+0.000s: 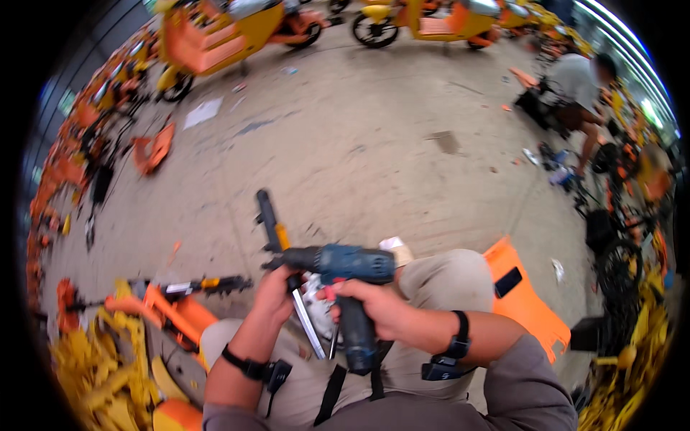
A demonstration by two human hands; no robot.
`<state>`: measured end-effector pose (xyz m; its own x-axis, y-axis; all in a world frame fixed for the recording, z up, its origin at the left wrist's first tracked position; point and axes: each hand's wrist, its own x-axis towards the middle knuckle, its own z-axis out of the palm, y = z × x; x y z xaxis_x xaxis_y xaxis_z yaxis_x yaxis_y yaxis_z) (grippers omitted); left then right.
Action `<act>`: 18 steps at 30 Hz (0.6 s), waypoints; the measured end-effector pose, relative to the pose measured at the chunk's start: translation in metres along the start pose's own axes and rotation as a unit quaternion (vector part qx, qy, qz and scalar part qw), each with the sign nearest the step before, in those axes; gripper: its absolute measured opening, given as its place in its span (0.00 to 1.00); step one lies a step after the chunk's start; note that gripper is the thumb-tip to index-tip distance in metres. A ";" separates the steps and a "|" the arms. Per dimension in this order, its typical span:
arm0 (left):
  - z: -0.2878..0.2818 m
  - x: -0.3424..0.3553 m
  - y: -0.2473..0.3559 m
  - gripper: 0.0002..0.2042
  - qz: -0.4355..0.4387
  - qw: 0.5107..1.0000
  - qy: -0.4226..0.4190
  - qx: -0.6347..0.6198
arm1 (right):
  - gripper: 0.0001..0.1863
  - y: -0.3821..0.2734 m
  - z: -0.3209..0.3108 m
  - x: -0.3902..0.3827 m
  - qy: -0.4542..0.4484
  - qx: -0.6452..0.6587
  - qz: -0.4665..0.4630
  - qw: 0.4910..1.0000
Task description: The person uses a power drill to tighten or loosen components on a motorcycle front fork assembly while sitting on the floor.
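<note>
My right hand (375,305) is wrapped round the grip of a blue and black cordless drill (356,263), which points left across my lap. My left hand (274,293) is closed round a long, narrow part (267,212), black at its far end, with a yellow-orange section and a silver lower length. The drill's nose lies right at this part, just above my left fingers; whether the bit sits in a screw cannot be seen. The part slants from far left down between my knees.
By my right knee an orange panel (528,305) bears a dark phone (508,282). Yellow plastic pieces (104,366) and a similar long part (208,284) lie on my left. Yellow scooters (223,39) stand ahead. A person (575,90) bends over parts at far right.
</note>
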<state>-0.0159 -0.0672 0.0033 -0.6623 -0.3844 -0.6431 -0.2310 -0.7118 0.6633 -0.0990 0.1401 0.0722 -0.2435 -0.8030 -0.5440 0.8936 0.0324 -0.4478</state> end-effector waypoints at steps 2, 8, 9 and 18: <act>0.002 -0.005 -0.001 0.09 0.010 1.000 -0.008 0.013 | 0.16 0.002 -0.002 -0.002 -0.008 -0.020 -0.031 0.999; 0.000 -0.023 0.004 0.09 0.020 0.999 -0.028 0.007 | 0.20 0.008 0.002 -0.003 -0.049 -0.048 -0.008 0.998; -0.001 -0.025 0.004 0.09 0.023 0.999 -0.024 0.004 | 0.20 0.009 -0.001 -0.001 -0.053 -0.051 -0.004 0.997; -0.001 -0.039 0.005 0.09 0.068 0.998 -0.010 -0.006 | 0.25 0.008 -0.004 0.004 -0.065 -0.052 -0.023 0.996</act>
<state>0.0090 -0.0563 0.0313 -0.7007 -0.4659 -0.5403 -0.1307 -0.6607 0.7392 -0.0945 0.1389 0.0638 -0.2264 -0.8750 -0.4278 0.8367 0.0502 -0.5454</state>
